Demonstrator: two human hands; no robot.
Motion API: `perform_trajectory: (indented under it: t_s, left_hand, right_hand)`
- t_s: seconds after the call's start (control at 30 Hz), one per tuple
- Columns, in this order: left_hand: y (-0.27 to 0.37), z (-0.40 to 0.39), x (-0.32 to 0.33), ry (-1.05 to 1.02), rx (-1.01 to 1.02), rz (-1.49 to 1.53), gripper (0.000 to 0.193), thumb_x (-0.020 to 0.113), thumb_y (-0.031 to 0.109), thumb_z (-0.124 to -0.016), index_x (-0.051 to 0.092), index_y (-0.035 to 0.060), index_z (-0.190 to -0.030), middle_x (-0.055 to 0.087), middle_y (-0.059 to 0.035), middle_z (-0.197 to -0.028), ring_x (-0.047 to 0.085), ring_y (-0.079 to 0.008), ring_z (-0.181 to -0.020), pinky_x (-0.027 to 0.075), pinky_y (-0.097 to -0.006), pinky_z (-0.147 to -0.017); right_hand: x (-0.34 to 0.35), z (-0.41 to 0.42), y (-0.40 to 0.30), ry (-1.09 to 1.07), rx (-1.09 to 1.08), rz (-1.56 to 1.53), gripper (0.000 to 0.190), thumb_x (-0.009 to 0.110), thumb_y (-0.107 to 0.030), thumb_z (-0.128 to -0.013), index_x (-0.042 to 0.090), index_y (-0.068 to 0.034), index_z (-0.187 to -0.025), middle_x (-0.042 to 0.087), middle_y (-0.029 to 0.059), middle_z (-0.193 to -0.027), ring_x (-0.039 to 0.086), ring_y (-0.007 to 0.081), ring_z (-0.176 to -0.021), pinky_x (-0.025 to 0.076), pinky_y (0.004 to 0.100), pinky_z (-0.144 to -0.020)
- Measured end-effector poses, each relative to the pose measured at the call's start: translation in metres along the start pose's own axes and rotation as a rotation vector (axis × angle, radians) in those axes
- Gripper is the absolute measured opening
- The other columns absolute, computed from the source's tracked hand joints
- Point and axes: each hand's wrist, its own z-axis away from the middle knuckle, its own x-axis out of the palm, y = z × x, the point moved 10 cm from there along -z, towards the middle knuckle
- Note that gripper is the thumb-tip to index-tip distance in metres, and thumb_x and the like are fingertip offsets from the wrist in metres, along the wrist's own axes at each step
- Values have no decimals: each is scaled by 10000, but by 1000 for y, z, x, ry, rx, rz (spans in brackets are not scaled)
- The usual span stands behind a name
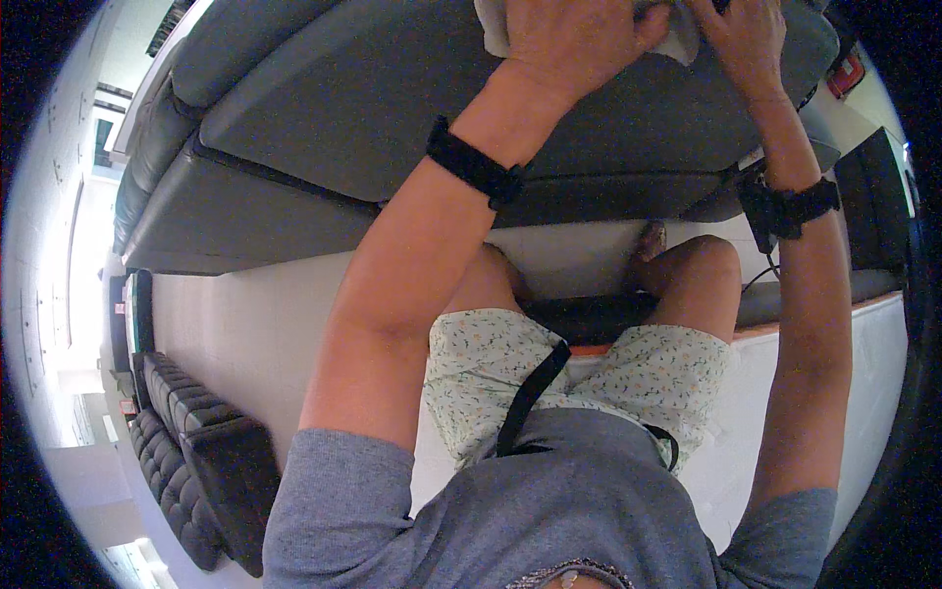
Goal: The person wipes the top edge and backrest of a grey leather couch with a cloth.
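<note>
At the top edge of the head view, my left hand has hold of a white cloth against a dark grey sofa cushion. Its fingertips are cut off by the frame. Cloth shows on both sides of that hand, and its thumb points right. Close to the cloth's right edge is my right hand, bent over the same sofa. Something small and dark shows by its thumb, too cropped to name. Both wrists wear black straps, and the right strap carries a dark device with a cable.
My legs, in patterned shorts, are bent before the sofa on a pale floor. A tufted dark sofa stands at the left. Behind the right arm are a black box-like object and a white surface with an orange edge.
</note>
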Motion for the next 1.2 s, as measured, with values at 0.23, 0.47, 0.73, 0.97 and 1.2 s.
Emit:
perform_trajectory:
  t_s: [0.23, 0.47, 0.73, 0.97, 1.2]
  left_hand:
    - [-1, 0, 3, -37, 12, -56, 630, 779, 380, -803, 583, -31, -1238, 558, -197, -1114, 530, -358, -1046, 397, -504, -928]
    - [-6, 0, 1, -18, -25, -24, 642, 764, 407, -811, 582, -35, -1241, 570, -200, -1108, 543, -365, -1038, 407, -506, -944]
    - [-15, 4, -6, 49, -31, 3, 674, 711, 366, -858, 528, -61, -1347, 585, -201, -1114, 564, -353, -1060, 426, -495, -984]
    - [-7, 3, -4, 142, 23, 44, 613, 583, 282, -936, 469, -77, -1420, 577, -187, -1119, 563, -338, -1024, 428, -491, -973]
    - [-9, 3, 2, 78, -37, 63, 647, 573, 267, -942, 428, -90, -1461, 575, -200, -1139, 559, -338, -1061, 415, -489, -1020]
  right_hand:
    - [1, -3, 9, -21, 38, -70, 337, 559, -162, -869, 663, 6, -1141, 655, 180, -1110, 611, 369, -1073, 455, 441, -979]
    - [-8, -9, 3, -7, 177, -261, 336, 515, -59, -864, 659, -11, -1164, 665, 179, -1084, 639, 347, -1073, 489, 412, -978]
    - [-24, 5, -54, 251, -190, -149, 270, 537, -39, -910, 657, -5, -1149, 650, 159, -1146, 634, 347, -1066, 496, 424, -942]
    - [-13, 14, -100, 210, -495, -288, 241, 518, -70, -973, 656, -14, -1163, 641, 165, -1166, 624, 344, -1053, 470, 456, -963]
    - [-2, 13, -78, 300, -376, -166, 320, 483, -85, -995, 576, 20, -1282, 609, 202, -1242, 613, 358, -1098, 467, 446, -996]
